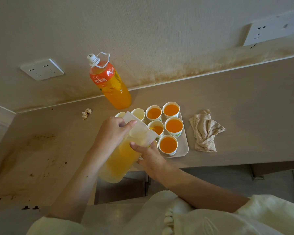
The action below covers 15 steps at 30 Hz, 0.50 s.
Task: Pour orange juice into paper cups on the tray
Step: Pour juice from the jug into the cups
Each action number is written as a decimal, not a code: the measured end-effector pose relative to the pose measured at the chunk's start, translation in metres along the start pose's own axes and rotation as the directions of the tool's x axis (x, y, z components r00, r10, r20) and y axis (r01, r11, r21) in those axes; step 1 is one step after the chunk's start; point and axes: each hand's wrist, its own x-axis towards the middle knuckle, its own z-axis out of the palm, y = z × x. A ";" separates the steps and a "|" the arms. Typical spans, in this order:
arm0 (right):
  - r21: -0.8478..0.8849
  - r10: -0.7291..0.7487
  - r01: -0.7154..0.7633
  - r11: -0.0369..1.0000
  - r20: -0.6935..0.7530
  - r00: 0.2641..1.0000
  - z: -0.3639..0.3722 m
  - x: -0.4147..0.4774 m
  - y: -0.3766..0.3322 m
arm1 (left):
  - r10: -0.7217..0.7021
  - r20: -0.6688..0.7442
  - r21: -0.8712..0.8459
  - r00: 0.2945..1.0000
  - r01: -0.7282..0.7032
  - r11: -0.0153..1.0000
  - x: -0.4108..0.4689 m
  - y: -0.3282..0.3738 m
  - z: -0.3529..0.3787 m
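a person tilts a translucent plastic pitcher (124, 158), about half full of orange juice, over a beige rectangular tray (185, 148) on the stained counter (244, 99), its spout above the middle white paper cup (158, 130), which is part filled. four filled cups (174, 125) stand beside it and two empty cups (138, 113) stand at the tray's back left. the left hand (113, 131) curls its fingers round the pitcher's top. the right hand (150, 156) holds the pitcher's side, thumb pressed flat and other fingers hidden. one more cup behind the pitcher is barely visible.

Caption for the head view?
Left hand and right hand tilt the juice pitcher, filling a paper cup on the tray.
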 end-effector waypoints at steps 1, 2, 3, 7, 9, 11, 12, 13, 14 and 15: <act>-0.002 0.001 -0.001 1.000 -0.001 1.000 0.000 0.000 0.000 | 0.002 0.002 0.003 1.000 -0.002 1.000 0.000 0.000 0.000; -0.005 0.001 -0.001 1.000 -0.001 1.000 0.001 0.000 0.000 | 0.002 0.003 0.004 1.000 -0.002 1.000 0.000 0.000 0.000; -0.007 0.001 -0.001 1.000 -0.002 1.000 0.001 0.000 0.000 | 0.000 0.004 0.004 1.000 0.000 1.000 0.000 0.000 0.000; -0.014 0.006 -0.006 1.000 -0.008 1.000 0.001 0.002 0.001 | -0.005 0.003 0.005 1.000 0.005 1.000 0.002 -0.001 -0.001; -0.010 0.011 -0.011 1.000 -0.008 1.000 0.001 0.002 0.002 | -0.008 0.002 0.007 1.000 0.008 1.000 0.002 -0.002 -0.001; -0.001 0.012 -0.012 1.000 -0.006 1.000 0.001 0.002 0.003 | -0.010 0.002 0.009 1.000 0.010 1.000 0.003 -0.002 -0.001; 0.002 0.009 -0.009 1.000 -0.001 1.000 0.001 0.003 0.003 | -0.012 0.003 0.009 1.000 0.012 1.000 0.003 -0.002 -0.001; 0.003 0.007 -0.007 1.000 0.004 1.000 0.001 0.003 0.003 | -0.015 0.004 0.009 1.000 0.015 1.000 0.003 -0.001 -0.001; 0.003 0.005 -0.005 1.000 0.007 1.000 0.002 0.003 0.003 | -0.017 0.005 0.010 1.000 0.017 1.000 0.003 -0.001 -0.001; 0.005 0.004 -0.004 1.000 0.007 1.000 0.002 0.003 0.003 | -0.020 0.006 0.011 1.000 0.019 1.000 0.003 -0.001 -0.001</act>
